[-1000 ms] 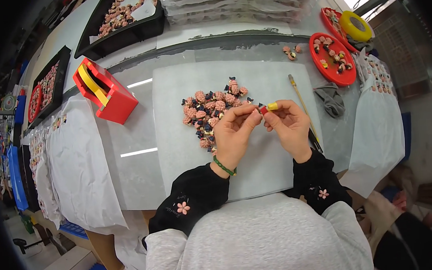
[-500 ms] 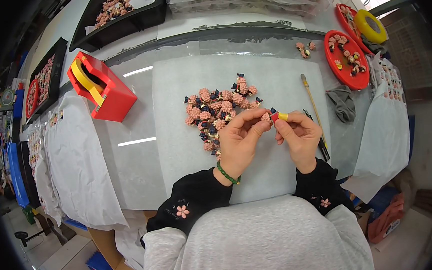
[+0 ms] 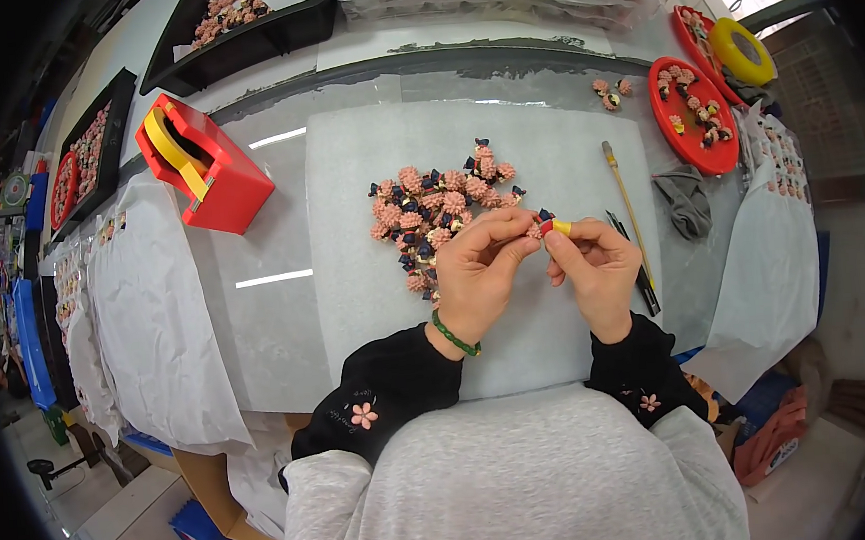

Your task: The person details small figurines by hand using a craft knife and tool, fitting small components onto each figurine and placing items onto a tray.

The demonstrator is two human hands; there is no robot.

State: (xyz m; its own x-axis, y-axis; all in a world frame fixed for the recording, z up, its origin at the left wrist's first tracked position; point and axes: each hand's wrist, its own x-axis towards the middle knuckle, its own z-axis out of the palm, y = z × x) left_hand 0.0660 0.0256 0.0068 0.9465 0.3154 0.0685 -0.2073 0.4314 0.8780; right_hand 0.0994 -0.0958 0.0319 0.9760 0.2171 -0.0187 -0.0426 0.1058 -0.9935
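Between my two hands is a small figurine (image 3: 537, 229) with a pink knobbly head and a dark blue and red part. My left hand (image 3: 484, 265) pinches its pink end between thumb and fingertips. With thumb and forefinger, my right hand (image 3: 596, 267) pinches a strip of yellow tape (image 3: 560, 228) at the figurine's red side. Both hands are over a white foam sheet (image 3: 378, 344). Just beyond my left hand lies a pile of similar pink and dark blue figurines (image 3: 435, 210). My fingers partly hide the held figurine.
A red tape dispenser (image 3: 231, 179) with yellow tape stands at left. Right of my hands lie a thin brush (image 3: 619, 182) and a black cutter (image 3: 647, 290). Beyond are a grey cloth (image 3: 684, 204), a red plate (image 3: 700, 156) of figurines and a yellow tape roll (image 3: 742, 52). Black trays (image 3: 266, 43) stand at back left.
Both hands stay nearly in place, with the figurine turned slightly between the fingertips. The whole view has shifted a little; the pile looks the same.
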